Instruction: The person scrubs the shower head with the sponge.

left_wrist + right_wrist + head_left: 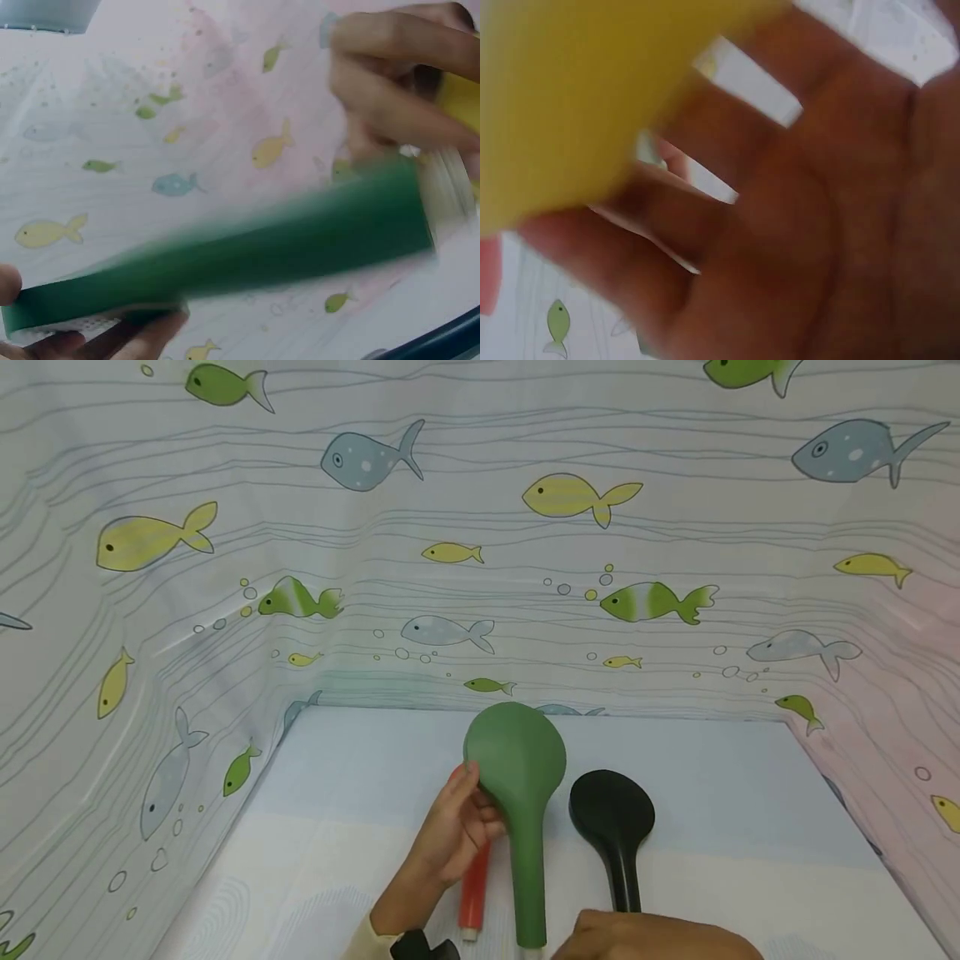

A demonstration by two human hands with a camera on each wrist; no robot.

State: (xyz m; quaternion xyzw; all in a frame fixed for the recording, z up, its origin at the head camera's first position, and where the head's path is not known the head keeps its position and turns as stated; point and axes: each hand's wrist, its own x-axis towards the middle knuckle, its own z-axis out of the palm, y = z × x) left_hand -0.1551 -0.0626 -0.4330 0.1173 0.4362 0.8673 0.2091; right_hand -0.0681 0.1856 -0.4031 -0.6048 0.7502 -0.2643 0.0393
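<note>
A green shower head point(517, 777) stands tilted up off the table, its round back toward me. My left hand point(457, 835) grips it at the neck; the fingers point(112, 341) show blurred under the green handle point(262, 247) in the left wrist view. My right hand point(645, 939) is at the handle's lower end, by its pale threaded tip point(442, 191). It holds a yellow object point(459, 101), which fills the upper left of the right wrist view point(570, 97) in front of the palm point(817, 225). What the yellow object is I cannot tell.
A black shower head point(611, 818) lies on the pale table point(337, 777) right of the green one. A red handle point(475, 893) lies partly hidden under my left hand. A fish-print curtain point(480, 568) walls the table on three sides.
</note>
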